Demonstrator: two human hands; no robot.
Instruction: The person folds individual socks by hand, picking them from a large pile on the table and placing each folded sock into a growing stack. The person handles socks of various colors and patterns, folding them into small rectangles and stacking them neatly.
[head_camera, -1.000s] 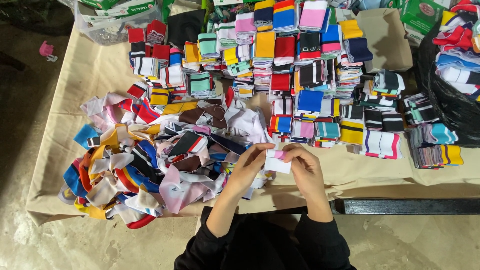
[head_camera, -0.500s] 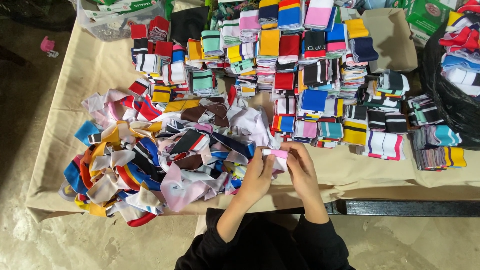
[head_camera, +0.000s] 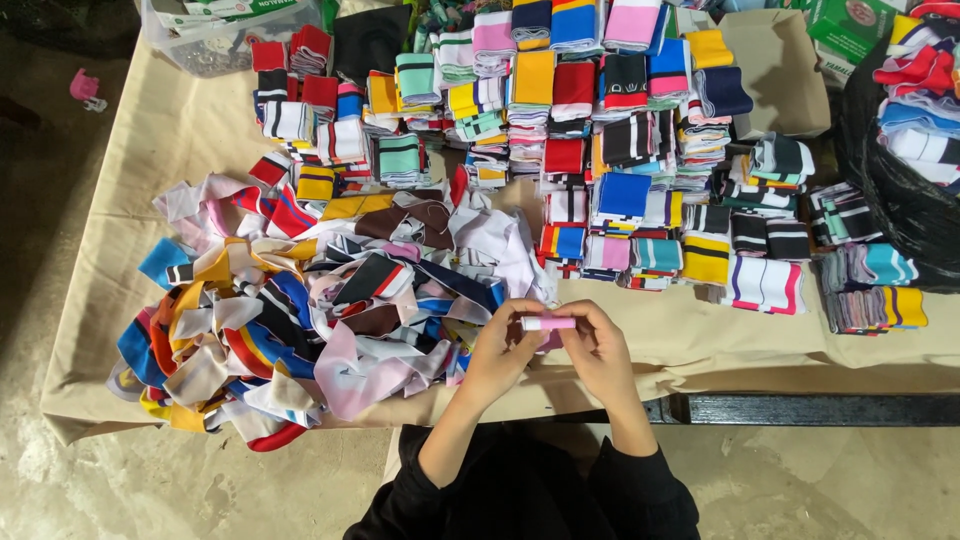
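Observation:
Both my hands meet at the near edge of the table over a small folded pink-and-white fabric band (head_camera: 549, 323). My left hand (head_camera: 503, 350) pinches its left end and my right hand (head_camera: 596, 345) holds its right end, so the band lies flat between my fingertips. Just left of my hands sprawls a loose heap of unfolded coloured bands (head_camera: 300, 310), in blue, orange, pink, brown and white. Beyond my hands, rows of folded bands (head_camera: 600, 150) are stacked by colour.
A beige cloth covers the table (head_camera: 120, 150). A black bag full of bands (head_camera: 915, 150) sits at the right. A clear plastic bin (head_camera: 205, 40) stands at the back left and a flat cardboard piece (head_camera: 775, 75) at the back right. A black rail (head_camera: 820, 408) runs under the table's front edge.
The band between my hands has gone from a loosely held white-pink piece to a narrow folded strip. My hands have stayed at the table's near edge.

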